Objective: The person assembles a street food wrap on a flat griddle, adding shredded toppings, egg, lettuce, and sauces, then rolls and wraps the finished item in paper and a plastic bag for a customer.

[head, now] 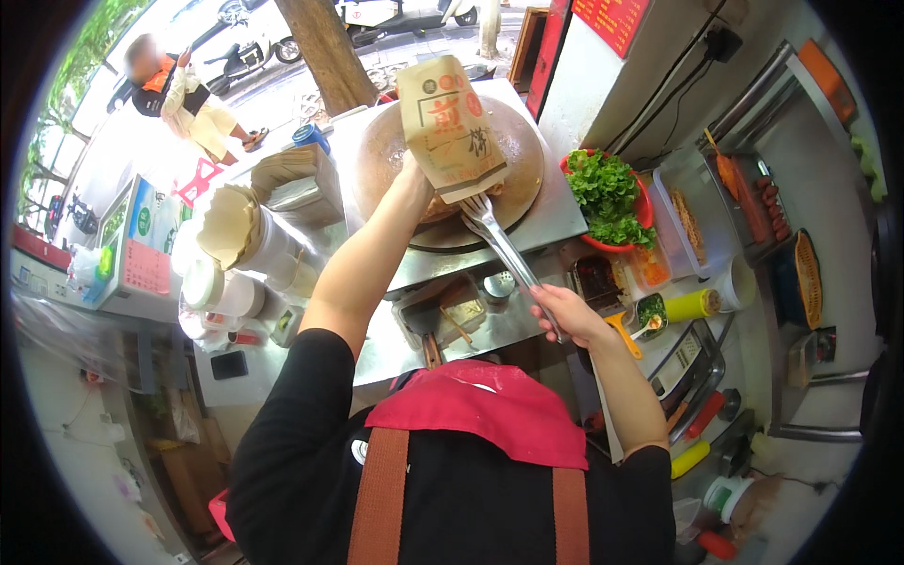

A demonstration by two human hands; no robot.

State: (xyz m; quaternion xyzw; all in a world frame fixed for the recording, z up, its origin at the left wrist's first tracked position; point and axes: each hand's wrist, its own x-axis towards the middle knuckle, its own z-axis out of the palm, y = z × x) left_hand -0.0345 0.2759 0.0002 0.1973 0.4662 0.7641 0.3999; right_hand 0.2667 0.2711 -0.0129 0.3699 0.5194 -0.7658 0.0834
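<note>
A printed brown paper bag (441,92) is held up over the round griddle (526,152), gripped by my left hand (418,176). Most of that hand's fingers are hidden behind the bag. My right hand (568,311) is closed around the handle of steel tongs (510,253). The tongs' tips meet the bag's lower edge, where a bit of browned food (497,189) shows. What lies inside the bag cannot be seen. More browned food (439,210) appears on the griddle, below the bag.
Right of the griddle stands a red bowl of lettuce (600,187), beside a clear plastic bin (678,219). On the left are a stack of paper bags (296,176) and tall containers (265,240). A spatula (427,325) lies in a tray nearer me. A person (180,99) stands outside.
</note>
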